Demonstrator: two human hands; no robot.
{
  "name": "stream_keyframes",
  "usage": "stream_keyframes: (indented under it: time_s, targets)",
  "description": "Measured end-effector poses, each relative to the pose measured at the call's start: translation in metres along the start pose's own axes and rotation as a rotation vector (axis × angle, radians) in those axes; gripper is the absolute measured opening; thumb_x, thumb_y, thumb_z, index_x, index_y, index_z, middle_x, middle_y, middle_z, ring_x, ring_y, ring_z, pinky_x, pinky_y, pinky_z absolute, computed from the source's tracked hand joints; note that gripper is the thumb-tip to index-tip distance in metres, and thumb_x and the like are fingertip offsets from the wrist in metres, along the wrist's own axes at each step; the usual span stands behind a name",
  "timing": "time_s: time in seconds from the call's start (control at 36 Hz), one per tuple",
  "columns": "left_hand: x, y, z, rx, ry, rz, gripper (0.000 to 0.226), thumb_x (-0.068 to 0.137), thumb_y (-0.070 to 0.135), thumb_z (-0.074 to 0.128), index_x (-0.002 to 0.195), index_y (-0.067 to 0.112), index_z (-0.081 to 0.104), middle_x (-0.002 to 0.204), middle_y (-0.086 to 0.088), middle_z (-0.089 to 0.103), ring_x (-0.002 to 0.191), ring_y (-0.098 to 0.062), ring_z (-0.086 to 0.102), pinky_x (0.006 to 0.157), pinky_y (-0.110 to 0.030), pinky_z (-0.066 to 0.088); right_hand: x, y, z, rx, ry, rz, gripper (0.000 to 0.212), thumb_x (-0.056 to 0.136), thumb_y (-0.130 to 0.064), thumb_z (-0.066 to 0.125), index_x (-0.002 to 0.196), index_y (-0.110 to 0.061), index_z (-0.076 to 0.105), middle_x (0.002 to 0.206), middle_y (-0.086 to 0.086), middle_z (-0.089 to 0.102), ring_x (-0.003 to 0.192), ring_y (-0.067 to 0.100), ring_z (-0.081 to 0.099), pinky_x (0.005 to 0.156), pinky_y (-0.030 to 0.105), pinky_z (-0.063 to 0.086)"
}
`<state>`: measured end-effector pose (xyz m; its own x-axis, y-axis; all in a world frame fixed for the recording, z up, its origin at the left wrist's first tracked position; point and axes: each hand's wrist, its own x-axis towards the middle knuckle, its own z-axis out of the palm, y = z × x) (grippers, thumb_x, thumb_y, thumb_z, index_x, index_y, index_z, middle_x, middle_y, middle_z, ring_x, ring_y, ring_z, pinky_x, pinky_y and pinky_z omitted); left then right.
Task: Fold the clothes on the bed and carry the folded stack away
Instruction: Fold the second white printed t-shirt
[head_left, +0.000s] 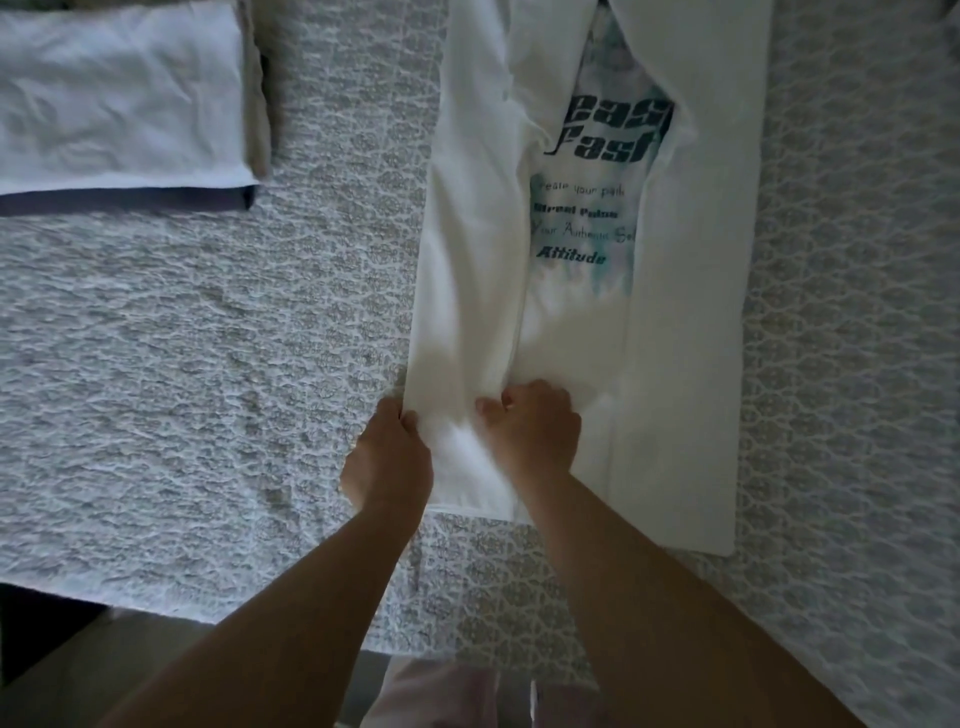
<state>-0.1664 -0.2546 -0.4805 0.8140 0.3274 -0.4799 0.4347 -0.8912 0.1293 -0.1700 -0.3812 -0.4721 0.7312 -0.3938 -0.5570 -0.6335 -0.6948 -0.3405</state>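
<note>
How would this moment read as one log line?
step: folding printed white T-shirt | left hand, right hand: grip its left flap near hem | folded stack: far left

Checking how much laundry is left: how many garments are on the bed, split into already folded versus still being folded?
Folded in the stack: 3 showing by their edges (white on top, beige, dark)
Being folded: 1, the white printed T-shirt, gripped by the left hand and right hand
Total: 4

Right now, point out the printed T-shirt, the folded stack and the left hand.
printed T-shirt (582, 228), head view, printed chest panel.
folded stack (119, 98), head view, top white garment.
left hand (389, 462), head view, back of hand.
</note>
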Motion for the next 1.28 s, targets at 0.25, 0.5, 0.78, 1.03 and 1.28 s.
stream_keyframes:
  time_s: [0.25,0.5,0.78,1.03,1.28]
  targets:
    - [-0.008,0.001,-0.002,-0.028,0.049,0.033,0.022,0.095,0.025,0.049,0.115,0.019,0.044,0.112,-0.007,0.056,0.084,-0.025,0.052,0.066,-0.035,0.039,-0.007,0.027,-0.011,0.019,0.19,0.016,0.017,0.088,-0.029,0.06,0.102,-0.019,0.059,0.108,0.003,0.053,0.104,0.025,0.05,0.08,0.035,0.04]
    - [-0.041,0.017,0.008,0.221,0.16,0.861,0.06,0.084,0.033,0.06,0.139,0.012,0.048,0.147,-0.012,0.041,0.136,-0.029,0.039,0.11,-0.057,0.026,-0.049,0.071,-0.008,-0.019,0.334,0.023,0.042,0.076,-0.013,0.068,0.118,-0.012,0.057,0.126,0.008,0.052,0.115,0.03,0.047,0.089,0.04,0.04]
    - [-0.012,0.073,0.015,0.328,0.085,0.746,0.06,0.09,0.05,0.046,0.141,0.02,0.035,0.145,-0.003,0.031,0.128,-0.022,0.031,0.102,-0.037,0.029,-0.026,0.088,-0.024,-0.138,0.246,-0.015,0.042,0.078,-0.016,0.06,0.12,-0.016,0.054,0.126,0.006,0.049,0.113,0.027,0.043,0.088,0.036,0.035]
    - [0.047,0.144,-0.003,0.287,0.128,0.554,0.03,0.092,0.021,0.048,0.12,0.015,0.041,0.09,-0.004,0.062,0.073,-0.024,0.055,0.062,-0.032,0.037,0.025,0.087,-0.054,-0.148,0.193,-0.116,0.057,0.087,-0.019,0.053,0.141,-0.021,0.036,0.154,0.0,0.022,0.139,0.019,0.02,0.109,0.033,0.023]
    - [0.03,0.12,0.009,0.161,0.122,0.681,0.038,0.092,0.028,0.049,0.127,0.014,0.047,0.113,-0.009,0.055,0.105,-0.028,0.054,0.076,-0.038,0.043,0.013,0.092,-0.047,0.02,0.166,-0.12,0.068,0.089,-0.021,0.054,0.149,-0.012,0.023,0.157,0.002,0.017,0.144,0.017,0.016,0.117,0.031,0.02]
